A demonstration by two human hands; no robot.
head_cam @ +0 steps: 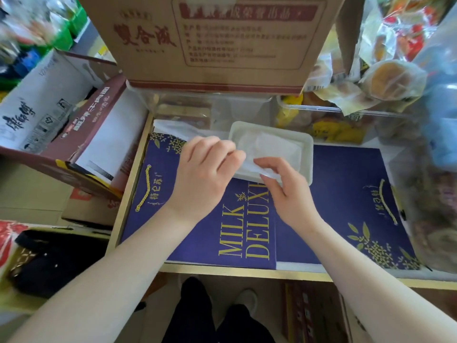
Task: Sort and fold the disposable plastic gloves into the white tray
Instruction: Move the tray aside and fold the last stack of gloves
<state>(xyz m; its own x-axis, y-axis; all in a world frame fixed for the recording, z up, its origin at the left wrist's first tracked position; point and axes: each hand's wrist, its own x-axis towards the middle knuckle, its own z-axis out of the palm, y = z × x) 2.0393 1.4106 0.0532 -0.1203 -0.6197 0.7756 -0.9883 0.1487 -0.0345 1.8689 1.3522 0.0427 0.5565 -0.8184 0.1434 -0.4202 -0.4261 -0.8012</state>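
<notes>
Head view of a cluttered storage corner. A gold-edged table (138, 154) is covered by flat dark-blue gift bags (346, 189) printed "MILK DELUXE". On them rests the white tray (308, 154), with folded gloves (274, 147) lying inside. The left hand (210, 169) and right hand (284, 186) meet at the tray's near edge, both pinching a clear plastic glove (249, 167) between curled fingers. A large cardboard box (215, 40) stands behind; packaged snacks (385, 80) crowd the right side.
</notes>
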